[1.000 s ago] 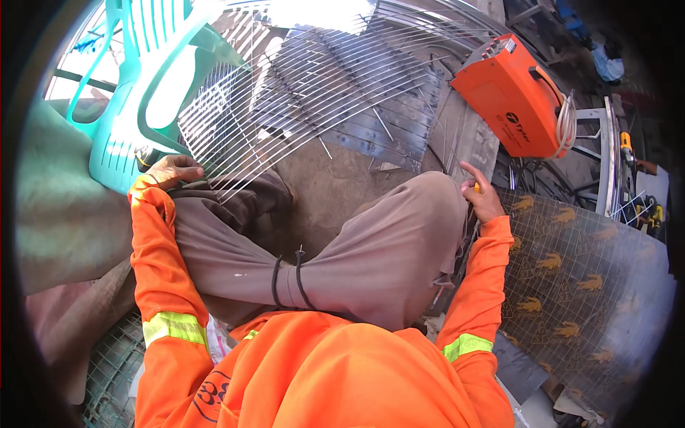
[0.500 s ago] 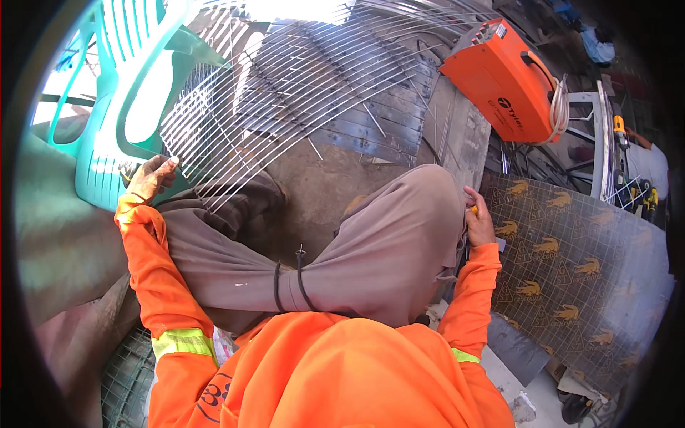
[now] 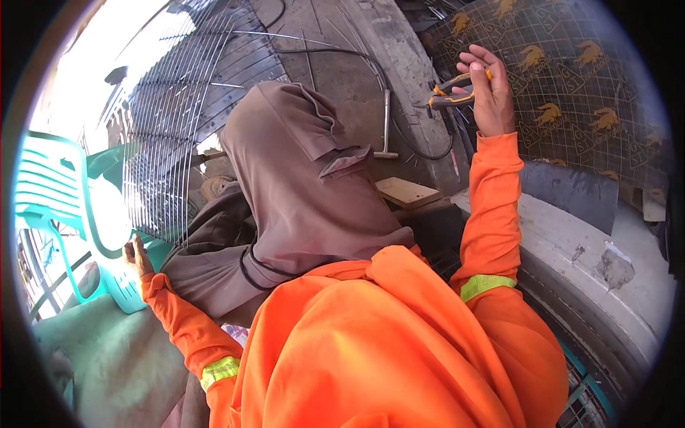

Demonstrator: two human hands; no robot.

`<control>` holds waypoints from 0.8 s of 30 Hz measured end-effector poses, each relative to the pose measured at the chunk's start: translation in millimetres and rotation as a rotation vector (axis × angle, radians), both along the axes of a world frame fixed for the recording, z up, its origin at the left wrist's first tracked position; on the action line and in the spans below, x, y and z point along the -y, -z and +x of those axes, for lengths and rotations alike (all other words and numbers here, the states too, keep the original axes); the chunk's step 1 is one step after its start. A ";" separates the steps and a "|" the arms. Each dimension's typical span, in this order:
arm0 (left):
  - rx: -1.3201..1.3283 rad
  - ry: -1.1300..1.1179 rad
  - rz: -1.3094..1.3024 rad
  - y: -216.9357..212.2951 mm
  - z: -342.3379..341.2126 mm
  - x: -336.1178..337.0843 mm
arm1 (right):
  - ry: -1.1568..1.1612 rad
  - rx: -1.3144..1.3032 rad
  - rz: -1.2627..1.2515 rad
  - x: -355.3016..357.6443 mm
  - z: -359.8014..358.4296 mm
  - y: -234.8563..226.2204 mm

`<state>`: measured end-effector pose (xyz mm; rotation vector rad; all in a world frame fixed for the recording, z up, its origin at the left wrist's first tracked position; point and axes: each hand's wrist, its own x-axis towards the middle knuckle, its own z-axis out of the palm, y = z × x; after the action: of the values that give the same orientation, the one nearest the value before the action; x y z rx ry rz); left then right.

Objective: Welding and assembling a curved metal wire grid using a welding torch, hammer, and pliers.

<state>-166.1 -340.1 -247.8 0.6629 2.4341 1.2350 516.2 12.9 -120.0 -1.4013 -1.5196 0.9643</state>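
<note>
My right hand is raised at the upper right, closed around pliers with dark grey and orange handles. The jaws point left, and some of my fingers are spread above the handles. Low at the left, my left hand is beside the teal plastic chair, with its fingers bent together. What they grip, if anything, is too small to make out. A grid of thin metal rods leans between the chair and my bent knee, its lower end close to my left hand.
A T-shaped metal tool and a black cable lie on the floor ahead. A flat tan block is beside my leg. The dark board with printed yellow animals lies at the right, beyond a pale ledge.
The view has swung to the right, and the orange machine is out of sight. My right hand has come up from beside my knee, and the pliers now show in it.
</note>
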 end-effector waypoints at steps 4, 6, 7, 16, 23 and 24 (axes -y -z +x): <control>-0.129 0.115 -0.028 -12.1 -2.9 28.1 | 0.287 0.367 0.077 6.3 52.0 60.1; -0.077 0.036 0.009 -32.8 20.1 30.4 | 0.488 0.470 -0.105 19.1 79.9 96.9; -0.084 0.006 -0.064 -35.2 22.0 34.9 | 0.510 0.469 -0.105 25.9 110.2 134.5; -0.278 -0.127 -0.264 -49.9 66.8 57.8 | 0.659 -0.225 -0.474 5.9 110.3 251.0; -0.229 -0.121 -0.320 -54.7 64.7 50.9 | 0.834 -0.950 -0.228 -44.0 91.4 301.9; -0.218 -0.121 -0.330 -54.7 66.3 47.6 | 0.835 -0.949 -0.236 -44.5 89.6 315.9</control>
<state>-99.7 -387.7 -193.1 0.5872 2.8067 0.8046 605.9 57.4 -435.9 -1.2489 -0.0906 1.0260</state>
